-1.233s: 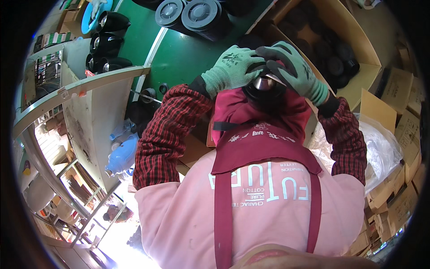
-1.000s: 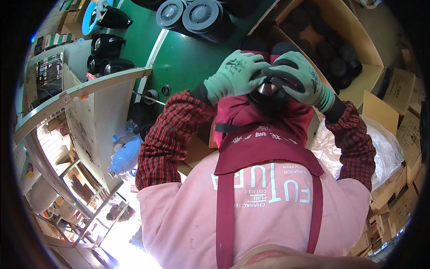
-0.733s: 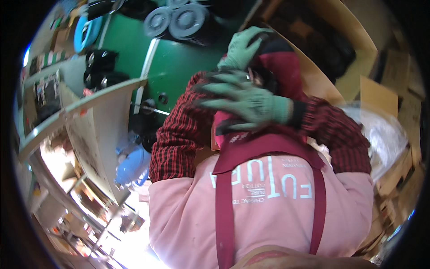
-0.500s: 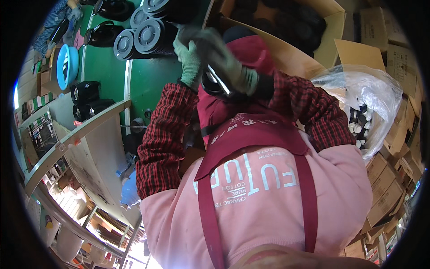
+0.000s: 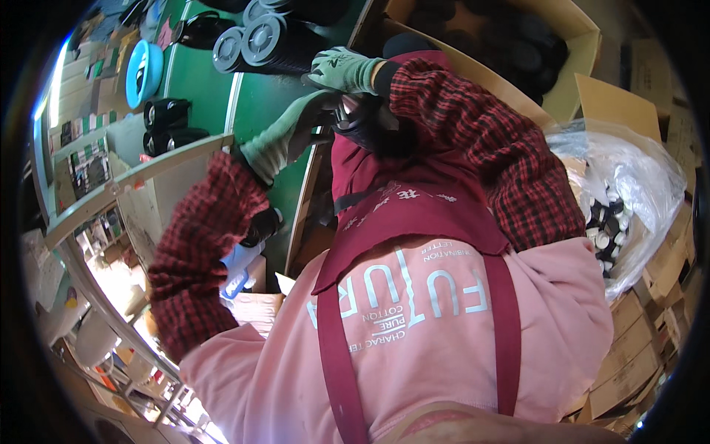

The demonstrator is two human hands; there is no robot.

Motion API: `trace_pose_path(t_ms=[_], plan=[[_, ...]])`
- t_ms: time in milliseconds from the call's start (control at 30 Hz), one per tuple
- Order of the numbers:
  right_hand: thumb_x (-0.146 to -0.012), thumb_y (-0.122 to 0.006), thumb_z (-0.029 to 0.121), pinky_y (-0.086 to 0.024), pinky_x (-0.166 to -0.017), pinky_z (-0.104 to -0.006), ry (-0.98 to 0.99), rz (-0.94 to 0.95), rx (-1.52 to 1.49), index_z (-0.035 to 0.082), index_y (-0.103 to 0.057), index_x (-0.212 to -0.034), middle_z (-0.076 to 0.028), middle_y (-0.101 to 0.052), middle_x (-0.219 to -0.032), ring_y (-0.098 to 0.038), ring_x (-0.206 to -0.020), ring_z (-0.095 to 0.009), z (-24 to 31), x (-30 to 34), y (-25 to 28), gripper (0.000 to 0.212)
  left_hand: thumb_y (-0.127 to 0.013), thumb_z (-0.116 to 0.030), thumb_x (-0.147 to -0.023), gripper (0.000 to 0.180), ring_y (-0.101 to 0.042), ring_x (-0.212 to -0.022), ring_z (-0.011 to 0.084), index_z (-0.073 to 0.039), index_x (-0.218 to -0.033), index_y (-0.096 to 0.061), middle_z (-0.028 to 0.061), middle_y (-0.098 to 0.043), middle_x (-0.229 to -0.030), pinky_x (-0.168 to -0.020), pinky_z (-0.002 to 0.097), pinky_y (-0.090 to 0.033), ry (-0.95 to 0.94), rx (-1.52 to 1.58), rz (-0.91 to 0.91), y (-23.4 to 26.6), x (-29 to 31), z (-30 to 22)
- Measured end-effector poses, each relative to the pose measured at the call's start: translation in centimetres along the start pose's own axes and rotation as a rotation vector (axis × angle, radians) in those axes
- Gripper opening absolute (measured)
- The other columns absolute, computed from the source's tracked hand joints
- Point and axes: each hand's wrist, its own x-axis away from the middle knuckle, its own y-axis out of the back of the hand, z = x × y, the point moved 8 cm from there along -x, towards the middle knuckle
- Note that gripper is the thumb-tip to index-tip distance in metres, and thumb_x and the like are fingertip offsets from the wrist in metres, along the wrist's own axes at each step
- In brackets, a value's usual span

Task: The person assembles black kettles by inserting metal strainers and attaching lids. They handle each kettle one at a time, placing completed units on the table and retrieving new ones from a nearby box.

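I wear green gloves, red plaid sleeves, a pink sweatshirt and a dark red apron [image 5: 414, 222]. My left hand [image 5: 285, 137] and my right hand [image 5: 344, 70] meet above the apron's top edge. Between them sits a black round part [image 5: 359, 126], gripped from the left by my left hand and covered from above by my right hand's fingers. Most of the part is hidden by the gloves and the sleeve.
Black cylinders with grey round ends [image 5: 259, 37] lie on a green surface [image 5: 203, 81]. An open cardboard box [image 5: 577, 81] holds dark round parts. At the right is a clear plastic bag [image 5: 629, 200] of small black and white pieces. A blue disc [image 5: 143, 72] and shelving [image 5: 111, 192] stand left.
The view swung, and my hands with the black part shifted from the upper middle toward the upper left. My right hand crossed over the part to sit on top of it.
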Motion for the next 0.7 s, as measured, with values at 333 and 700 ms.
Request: trace_pose_path(t_ms=[333, 700], plan=[[-0.102, -0.049, 0.043, -0.047, -0.105, -0.0468, -0.229, 0.001, -0.119, 0.012, -0.073, -0.113, -0.01, -0.071, -0.115, -0.064, -0.116, -0.031, -1.0, 0.7, -0.1, 0.041, -0.073, -0.025, -0.088, 0.035, -0.068, -0.103, 0.0258, -0.005, -0.115, -0.063, 0.0126, -0.069, -0.109, -0.085, 0.0347, -0.055, -0.095, -0.745, -0.493, -1.9, -5.9, -1.7], [-0.098, -0.054, 0.047, -0.044, -0.086, -0.044, -0.196, -0.218, 0.105, 0.014, -0.076, -0.074, -0.005, -0.074, -0.077, -0.067, -0.085, -0.025, 1.1, 6.4, 5.2, 0.046, -0.063, -0.003, -0.084, 0.04, -0.061, -0.107, 0.0463, -0.002, -0.123, -0.055, 0.0237, -0.063, -0.112, -0.091, 0.0479, -0.051, -0.576, -0.972, -0.378, -3.2, -0.3, -3.2]])
